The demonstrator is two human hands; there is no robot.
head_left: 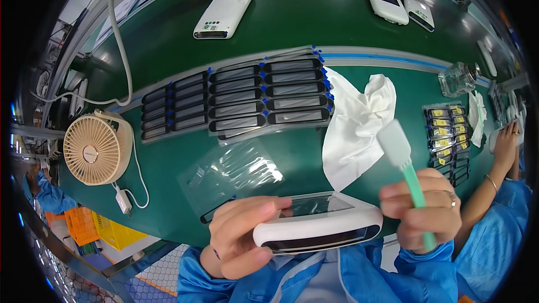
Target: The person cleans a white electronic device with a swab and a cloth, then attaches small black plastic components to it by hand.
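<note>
Device (323, 223), white, is held at six o'clock in our view, close before our blue smock (213, 289). Its long axis runs nearly from nine to three, the three o'clock end tipped a little toward two. Our left hand (234, 237) pinches the nine o'clock end, thumb on the near side, fingers over the far edge. Our right hand (439, 210) is closed around the green handle of a swab (395, 145), just beside the other end; whether its fingertips touch the case we cannot tell.

We judge that everything turns on this: the left hand is the nearer one, already on the device, which lies at nine o'clock from the right hand. The swab's white pad points to eleven, away from the case, so the case sits between seven and eight o'clock from that pad, apart from it.

Beyond the device, clear film (241, 168) lies at eleven o'clock and a white cloth (352, 140) at one. Farther out are black panels (236, 96) at eleven, a fan (90, 148) toward ten, and a jar (457, 81) at two.
</note>
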